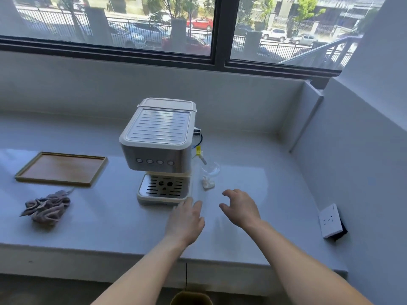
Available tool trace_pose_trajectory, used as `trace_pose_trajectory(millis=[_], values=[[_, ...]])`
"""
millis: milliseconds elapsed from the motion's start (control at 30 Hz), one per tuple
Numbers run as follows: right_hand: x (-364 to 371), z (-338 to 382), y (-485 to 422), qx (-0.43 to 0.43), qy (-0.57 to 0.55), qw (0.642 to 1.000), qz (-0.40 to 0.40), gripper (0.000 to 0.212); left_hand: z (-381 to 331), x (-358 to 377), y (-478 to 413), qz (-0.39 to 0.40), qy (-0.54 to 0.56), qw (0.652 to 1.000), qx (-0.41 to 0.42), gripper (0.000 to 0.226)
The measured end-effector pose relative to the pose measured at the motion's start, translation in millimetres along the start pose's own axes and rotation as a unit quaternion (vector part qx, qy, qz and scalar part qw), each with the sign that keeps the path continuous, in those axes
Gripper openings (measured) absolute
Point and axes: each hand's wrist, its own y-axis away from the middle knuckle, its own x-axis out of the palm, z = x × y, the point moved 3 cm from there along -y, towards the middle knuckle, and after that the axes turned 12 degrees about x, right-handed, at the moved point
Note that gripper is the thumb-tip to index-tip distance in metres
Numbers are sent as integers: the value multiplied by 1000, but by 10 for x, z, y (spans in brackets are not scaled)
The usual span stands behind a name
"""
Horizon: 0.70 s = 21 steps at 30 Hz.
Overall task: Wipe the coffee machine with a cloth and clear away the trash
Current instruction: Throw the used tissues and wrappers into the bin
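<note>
- I judge the job barely begun — the cloth lies crumpled on the counter, well left of the machine, in neither hand.
- The trash is not cleared either: a paper wad and a clear cup sit just right of the machine.
- Left hand: fingers straight, empty.
- Right hand: fingers spread, loosely curled, empty, near the wad — I'd take it first.
</note>
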Motion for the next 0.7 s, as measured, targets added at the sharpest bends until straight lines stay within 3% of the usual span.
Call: trace_pose_trajectory(millis=[567, 700], values=[[-100, 130, -2156, -107, 24, 990, 94, 47, -142, 252, -1562, 26, 24, 987, -155, 48], [10, 263, -2428, -119, 33, 987, 107, 38, -55, 340, -1736, 48, 15, 985, -166, 41]])
